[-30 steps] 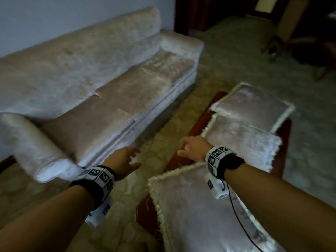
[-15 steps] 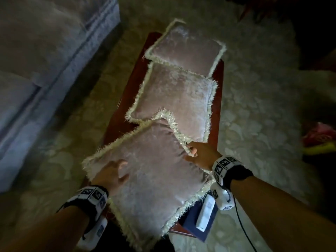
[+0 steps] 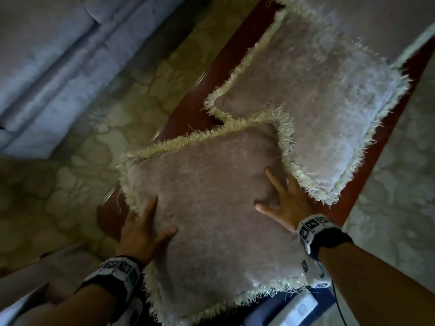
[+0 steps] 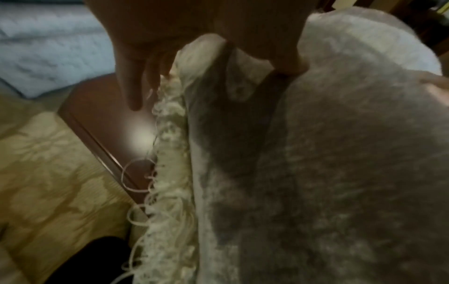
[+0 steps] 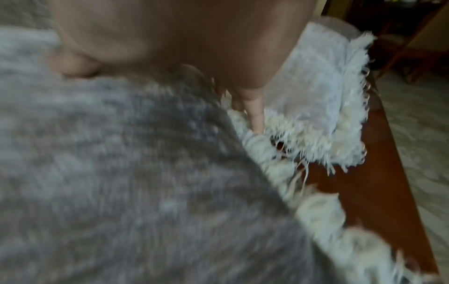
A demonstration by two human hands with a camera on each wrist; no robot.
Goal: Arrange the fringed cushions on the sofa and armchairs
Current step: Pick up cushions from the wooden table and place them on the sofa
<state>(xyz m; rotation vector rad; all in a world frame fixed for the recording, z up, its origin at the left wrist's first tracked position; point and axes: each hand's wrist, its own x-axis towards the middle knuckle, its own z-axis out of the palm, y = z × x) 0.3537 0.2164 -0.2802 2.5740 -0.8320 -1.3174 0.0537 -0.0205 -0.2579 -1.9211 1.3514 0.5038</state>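
Three pinkish velvet cushions with cream fringe lie in a row on a red-brown table (image 3: 188,109). The nearest cushion (image 3: 211,196) overlaps the second cushion (image 3: 317,90); only a corner of the third cushion (image 3: 381,17) shows. My left hand (image 3: 143,227) rests on the nearest cushion's left edge, thumb on top, with straight fingers (image 4: 131,86) hanging beside the fringe (image 4: 167,173). My right hand (image 3: 282,203) lies spread on its right edge. Its outer fingers (image 5: 252,115) dip into the fringe between the two cushions. Neither hand is curled round anything.
The pale sofa (image 3: 47,55) runs along the upper left, across a strip of patterned carpet (image 3: 70,196). A dark blue item with a white device (image 3: 299,307) pokes out under the nearest cushion's front corner. More carpet (image 3: 400,184) lies to the right of the table.
The head view swung from the sofa down onto the table and closed in. Both hands moved onto the nearest cushion, the left towards its left edge and the right spreading flat at its right edge.
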